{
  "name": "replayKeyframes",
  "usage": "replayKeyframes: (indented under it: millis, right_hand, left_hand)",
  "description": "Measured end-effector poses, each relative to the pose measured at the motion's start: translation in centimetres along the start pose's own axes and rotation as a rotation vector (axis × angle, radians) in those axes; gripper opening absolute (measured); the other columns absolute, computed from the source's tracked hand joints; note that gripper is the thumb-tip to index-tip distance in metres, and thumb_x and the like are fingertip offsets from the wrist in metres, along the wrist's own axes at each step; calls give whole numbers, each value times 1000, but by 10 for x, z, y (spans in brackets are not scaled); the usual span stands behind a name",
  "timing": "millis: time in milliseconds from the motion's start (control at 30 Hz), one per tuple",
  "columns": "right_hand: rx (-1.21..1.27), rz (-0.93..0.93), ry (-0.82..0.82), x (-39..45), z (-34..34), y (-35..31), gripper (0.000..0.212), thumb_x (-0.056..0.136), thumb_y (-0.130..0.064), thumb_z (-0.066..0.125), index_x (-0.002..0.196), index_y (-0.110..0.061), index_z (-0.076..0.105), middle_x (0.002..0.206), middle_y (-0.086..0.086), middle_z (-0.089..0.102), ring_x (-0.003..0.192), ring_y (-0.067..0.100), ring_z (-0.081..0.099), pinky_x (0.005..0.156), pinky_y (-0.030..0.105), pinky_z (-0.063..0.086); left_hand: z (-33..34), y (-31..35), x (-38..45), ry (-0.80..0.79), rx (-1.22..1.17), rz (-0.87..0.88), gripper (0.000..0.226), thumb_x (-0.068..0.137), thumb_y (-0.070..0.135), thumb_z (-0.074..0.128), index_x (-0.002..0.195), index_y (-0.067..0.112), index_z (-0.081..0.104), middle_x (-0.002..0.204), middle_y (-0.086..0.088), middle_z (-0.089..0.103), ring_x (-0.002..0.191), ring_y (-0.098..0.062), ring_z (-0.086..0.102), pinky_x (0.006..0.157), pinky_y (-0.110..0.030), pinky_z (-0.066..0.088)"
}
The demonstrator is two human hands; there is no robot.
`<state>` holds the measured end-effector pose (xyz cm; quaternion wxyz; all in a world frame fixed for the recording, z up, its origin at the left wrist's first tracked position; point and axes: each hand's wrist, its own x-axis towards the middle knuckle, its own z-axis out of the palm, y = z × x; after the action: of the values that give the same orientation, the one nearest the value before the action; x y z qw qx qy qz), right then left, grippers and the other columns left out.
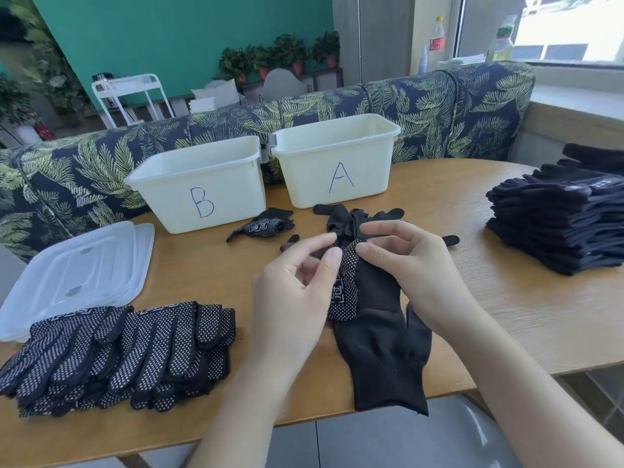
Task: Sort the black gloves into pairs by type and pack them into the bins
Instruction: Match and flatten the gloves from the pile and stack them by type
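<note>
I see my left hand [297, 282] and right hand [401, 255] close together at the table's [506, 315] near middle, both pinching a dotted glove [346, 285] lying over a plain glove [385, 349], near of bins B [202, 184] and A [337, 163].

both hands raised mid-frame: left hand [297, 292] fingers curled, right hand [401, 261] pinching.

Dotted glove [346, 282]: partly hidden behind left hand [293, 292].
Right glove stack [557, 224]: cut off by frame edge — count indeterminable.
</note>
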<state>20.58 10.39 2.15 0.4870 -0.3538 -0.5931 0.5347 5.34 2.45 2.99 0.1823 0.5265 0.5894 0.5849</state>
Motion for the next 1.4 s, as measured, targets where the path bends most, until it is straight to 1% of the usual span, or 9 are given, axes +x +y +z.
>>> replayKeyframes:
  millis: [200, 433, 633, 767, 933, 1167, 1233, 1333, 1400]
  right_hand:
    - [81, -31, 40, 1, 2, -2, 18, 87, -21, 79, 103, -28, 76, 97, 7, 77, 93, 26, 73, 95, 52, 57]
    - [160, -39, 75, -1, 7, -3, 15, 89, -18, 77, 102, -24, 76, 100, 11, 77, 97, 40, 72, 91, 53, 56]
    - [302, 8, 120, -3, 5, -4, 15, 88, -13, 76, 103, -18, 75, 102, 13, 77, 91, 26, 72, 85, 44, 55]
    - [367, 32, 115, -6, 4, -5, 22, 89, -10, 73, 111, -13, 71, 103, 16, 75, 89, 27, 72, 78, 39, 55]
    - [287, 14, 99, -11, -1, -4, 21, 91, -8, 72, 110, -17, 73, 101, 15, 73, 88, 25, 70, 79, 38, 55]
    - [297, 190, -71, -30, -17, 1, 25, 92, 0, 67, 113, -13, 74, 91, 10, 72, 80, 25, 70, 76, 36, 59]
    - [309, 259, -131, -34, -18, 3, 27, 92, 0, 67, 116, -11, 72, 89, 11, 71, 78, 25, 70, 70, 32, 60]
    - [226, 282, -177, -36, -18, 3, 29, 92, -11, 70, 120, -17, 70, 86, -1, 71, 74, 20, 63, 69, 29, 58]
    - [164, 273, -172, -36, -17, 2, 33, 89, -17, 74, 122, -21, 70, 96, -7, 72, 75, 18, 64, 69, 30, 58]
  left_hand:
    - [11, 15, -32, -134, -3, -109, 32, 99, 48, 56, 131, 49, 59, 66, 3, 72, 44, -12, 60, 56, -19, 49]
    - [29, 15, -41, -135, -186, -228, 50, 100, 51, 49, 148, 56, 35, 83, 7, 76, 66, -20, 74, 49, -32, 55]
    - [43, 20, -43, -77, -669, -466, 41, 99, 50, 52, 140, 52, 49, 127, -3, 70, 108, -25, 71, 87, -39, 60]
    - [50, 27, -45, -30, -835, -492, 35, 102, 39, 53, 135, 47, 55, 124, -5, 71, 106, -22, 73, 97, -41, 57]
    - [42, 16, -34, 38, -744, -408, 31, 102, 28, 58, 132, 35, 63, 130, 9, 69, 121, -14, 66, 98, -35, 52]
    - [24, 2, -14, -1, -809, -515, 42, 91, 6, 67, 128, 27, 67, 123, -13, 72, 116, -31, 68, 109, -49, 48]
    - [22, -1, -12, -59, -788, -524, 45, 91, 1, 66, 127, 27, 68, 119, -15, 74, 111, -33, 70, 103, -50, 52]
    - [21, -3, -12, -121, -720, -513, 48, 93, -5, 61, 127, 28, 69, 108, -20, 75, 87, -30, 73, 75, -40, 61]
    - [21, -5, -12, -142, -678, -487, 51, 94, -9, 59, 128, 28, 68, 109, -22, 75, 87, -30, 73, 73, -40, 62]
